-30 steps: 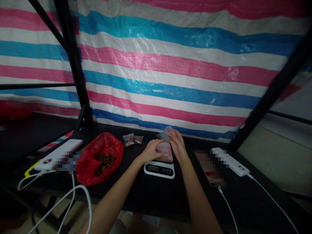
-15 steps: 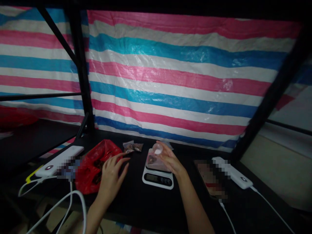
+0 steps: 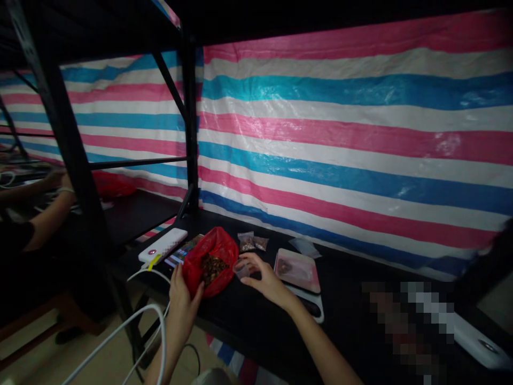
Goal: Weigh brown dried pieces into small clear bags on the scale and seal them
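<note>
In the head view, the person's left hand (image 3: 182, 305) is closed and grips the lower edge of a red plastic bag (image 3: 214, 260). The bag is thin, shiny and crumpled, and its mouth stands open, so dark brown chunks (image 3: 212, 269) show inside (their exact kind is too small to tell). The right hand (image 3: 266, 282) is half open with curved fingers, very near a small clear plastic cup (image 3: 242, 270), which sits between this hand and the bag. I cannot tell if the fingers really grip the cup. To the right of the hand is a white digital scale (image 3: 308, 305), and on it lies a pinkish tray (image 3: 297, 270) with a brown piece inside. Beyond the red bag are two small clear bags (image 3: 252, 242) with brown bits. A white power bank (image 3: 162, 246) lies on the black table (image 3: 352, 305) left of the red bag, and white cables (image 3: 128, 331) hang down from there. A striped plastic tarp (image 3: 352, 133) covers the wall. At far left, another person's arm (image 3: 44, 206) reaches toward a different shelf (it is not the person's own arm).
</note>
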Motion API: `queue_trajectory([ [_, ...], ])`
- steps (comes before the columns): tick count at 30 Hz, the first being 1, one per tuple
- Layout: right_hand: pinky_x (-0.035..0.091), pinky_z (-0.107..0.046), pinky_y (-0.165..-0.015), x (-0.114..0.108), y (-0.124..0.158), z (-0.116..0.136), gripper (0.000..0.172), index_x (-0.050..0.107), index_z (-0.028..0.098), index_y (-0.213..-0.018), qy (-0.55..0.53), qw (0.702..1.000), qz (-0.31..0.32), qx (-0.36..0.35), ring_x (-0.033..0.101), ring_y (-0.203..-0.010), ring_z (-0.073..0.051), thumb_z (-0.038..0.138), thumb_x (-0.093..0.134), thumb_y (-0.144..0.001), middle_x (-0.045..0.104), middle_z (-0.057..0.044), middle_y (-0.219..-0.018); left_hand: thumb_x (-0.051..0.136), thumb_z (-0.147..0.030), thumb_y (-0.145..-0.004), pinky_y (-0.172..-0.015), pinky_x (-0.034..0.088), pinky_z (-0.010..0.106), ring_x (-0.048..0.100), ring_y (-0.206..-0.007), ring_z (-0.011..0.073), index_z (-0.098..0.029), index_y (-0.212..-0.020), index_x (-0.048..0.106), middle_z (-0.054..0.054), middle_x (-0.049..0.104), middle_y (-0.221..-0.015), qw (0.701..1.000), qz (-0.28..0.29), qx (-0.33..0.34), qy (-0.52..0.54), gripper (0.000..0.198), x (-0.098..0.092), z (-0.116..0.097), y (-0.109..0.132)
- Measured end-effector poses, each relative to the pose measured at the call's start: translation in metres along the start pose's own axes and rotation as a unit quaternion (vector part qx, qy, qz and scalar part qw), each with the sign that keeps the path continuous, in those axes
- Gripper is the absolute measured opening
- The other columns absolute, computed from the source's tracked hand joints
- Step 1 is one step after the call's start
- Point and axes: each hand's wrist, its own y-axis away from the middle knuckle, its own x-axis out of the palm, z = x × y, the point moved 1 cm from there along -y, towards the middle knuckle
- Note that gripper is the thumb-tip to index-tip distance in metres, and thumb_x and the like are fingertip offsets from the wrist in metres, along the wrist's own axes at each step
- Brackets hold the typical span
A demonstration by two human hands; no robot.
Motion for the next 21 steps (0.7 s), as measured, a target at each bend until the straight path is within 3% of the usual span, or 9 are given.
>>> queue_trajectory([
  [5,0.037,-0.034,-0.093,0.034,-0.036,0.000,0.045,0.050,0.026,-0.115,0.215,0.975,0.028,-0.047,0.052,-0.107,-0.019,0.017,0.061,-0.072,0.057,-0.004,-0.116,0.051,-0.038,-0.073,-0.084,0.043,0.048,0.055,-0.096,0.0321,-0.003,-0.134,0.017,0.016,0.055,-0.100,0.995,0.045,-0.084,0.003,0.078,-0.003,0.007,-0.012],
  [9,0.040,-0.034,-0.085,0.042,-0.061,-0.001,0.040,0.051,0.024,-0.107,0.300,0.952,0.026,-0.049,0.058,-0.096,-0.021,0.017,0.062,-0.069,0.063,-0.002,-0.103,0.050,-0.031,-0.071,-0.079,0.045,0.044,0.057,-0.086,0.0292,-0.008,-0.119,0.044,0.010,0.057,-0.086,0.992,0.094,-0.083,-0.018,0.054,-0.006,0.008,-0.022],
  [11,0.041,-0.030,-0.081,0.046,-0.069,-0.003,0.040,0.047,0.024,-0.109,0.263,0.963,0.025,-0.053,0.060,-0.092,-0.018,0.018,0.060,-0.071,0.064,-0.002,-0.102,0.050,-0.028,-0.069,-0.080,0.045,0.042,0.056,-0.085,0.0276,-0.012,-0.106,0.055,0.009,0.057,-0.084,0.991,0.107,-0.076,-0.016,0.040,-0.005,0.007,-0.023],
  [14,0.039,-0.030,-0.085,0.056,-0.078,-0.007,0.040,0.041,0.024,-0.111,0.228,0.971,0.020,-0.072,0.059,-0.096,-0.017,0.021,0.057,-0.075,0.064,-0.002,-0.104,0.047,-0.027,-0.070,-0.083,0.044,0.042,0.055,-0.089,0.0265,-0.013,-0.099,0.058,0.010,0.056,-0.091,0.993,0.093,-0.072,-0.008,0.034,-0.003,0.005,-0.021],
  [21,0.018,-0.048,-0.097,0.060,-0.080,-0.026,0.037,0.042,0.019,-0.109,0.393,0.917,-0.071,0.002,0.060,-0.091,-0.023,0.030,0.056,-0.077,0.066,-0.008,-0.092,0.042,-0.022,-0.070,-0.086,0.043,0.040,0.055,-0.095,0.0250,-0.014,-0.099,0.055,0.011,0.058,-0.097,0.993,0.096,-0.063,0.002,0.033,-0.002,0.000,-0.019],
])
